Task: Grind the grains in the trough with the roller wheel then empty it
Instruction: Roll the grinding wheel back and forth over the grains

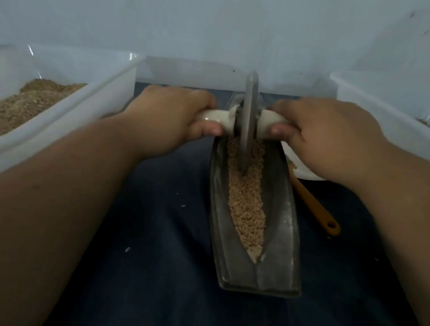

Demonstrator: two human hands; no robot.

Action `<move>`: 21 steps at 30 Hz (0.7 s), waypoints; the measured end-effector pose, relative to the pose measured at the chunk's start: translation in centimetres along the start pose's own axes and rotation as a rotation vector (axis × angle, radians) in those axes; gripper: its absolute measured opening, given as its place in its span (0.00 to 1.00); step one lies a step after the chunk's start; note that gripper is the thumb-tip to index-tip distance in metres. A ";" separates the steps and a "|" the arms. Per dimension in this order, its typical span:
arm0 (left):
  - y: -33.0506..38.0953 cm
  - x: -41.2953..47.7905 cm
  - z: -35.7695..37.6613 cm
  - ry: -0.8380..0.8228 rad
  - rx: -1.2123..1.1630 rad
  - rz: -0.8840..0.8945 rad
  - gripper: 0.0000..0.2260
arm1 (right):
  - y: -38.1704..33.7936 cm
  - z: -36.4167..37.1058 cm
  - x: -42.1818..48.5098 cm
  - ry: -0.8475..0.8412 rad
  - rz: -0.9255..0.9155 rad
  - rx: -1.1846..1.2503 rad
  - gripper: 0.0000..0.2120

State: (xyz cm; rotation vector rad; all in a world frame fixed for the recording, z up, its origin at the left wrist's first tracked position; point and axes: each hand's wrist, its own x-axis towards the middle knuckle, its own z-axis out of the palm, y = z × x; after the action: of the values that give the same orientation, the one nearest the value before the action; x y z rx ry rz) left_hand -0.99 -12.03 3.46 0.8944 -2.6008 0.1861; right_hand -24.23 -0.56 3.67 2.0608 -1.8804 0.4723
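The left hand (172,115) and right hand (324,136) each curl round an end of the pale, smooth cylindrical handle (216,117). Between them stands the thin grey metal roller wheel (247,116), upright, its rim sunk in coarse, crumbly tan grains (247,200). Those lie in a narrow strip along the long, dark, boat-shaped metal trough (281,220), which runs from under the grip toward the person on dark blue cloth (144,279). An orange plastic utensil (317,209) lies right of the right hand. A translucent plastic bin (71,123) of brown meal (1,111) sits left of the left.
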 end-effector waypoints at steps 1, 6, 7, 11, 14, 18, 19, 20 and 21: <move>0.4 0.4 0.3 0.047 0.098 0.017 0.25 | 0.3 0.5 0.2 0.015 0.021 0.005 0.15; 1.8 0.6 -0.5 -0.006 0.143 -0.008 0.17 | 0.8 0.2 0.1 -0.061 0.036 0.134 0.16; 1.9 0.3 -1.1 -0.076 0.103 -0.003 0.16 | 0.5 -0.4 -0.1 -0.083 0.031 0.140 0.19; 2.3 -1.2 -4.6 -0.319 0.036 0.022 0.21 | -1.0 -3.5 -1.1 -0.220 -0.054 0.079 0.25; 2.6 -2.2 -6.3 -0.391 -0.030 0.037 0.24 | -2.0 -5.6 -2.4 -0.299 -0.117 0.050 0.30; 2.8 -2.2 -6.4 -0.436 -0.008 0.012 0.23 | -2.8 -5.8 -2.4 -0.328 -0.100 0.064 0.27; 2.7 -2.0 -6.1 -0.430 0.007 0.007 0.22 | -2.7 -5.4 -2.2 -0.326 -0.088 0.075 0.25; 2.7 -1.8 -5.7 -0.405 0.011 0.007 0.21 | -2.4 -4.7 -1.9 -0.309 -0.073 0.083 0.22; 2.7 -1.5 -5.0 -0.360 0.003 0.004 0.20 | -2.1 -4.0 -1.6 -0.274 -0.049 0.091 0.19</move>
State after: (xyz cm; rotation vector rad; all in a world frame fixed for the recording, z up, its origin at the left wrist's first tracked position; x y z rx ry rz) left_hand -0.02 -7.87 7.45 1.0033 -2.9306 0.0308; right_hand -22.46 2.82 6.54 2.3264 -1.9841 0.2790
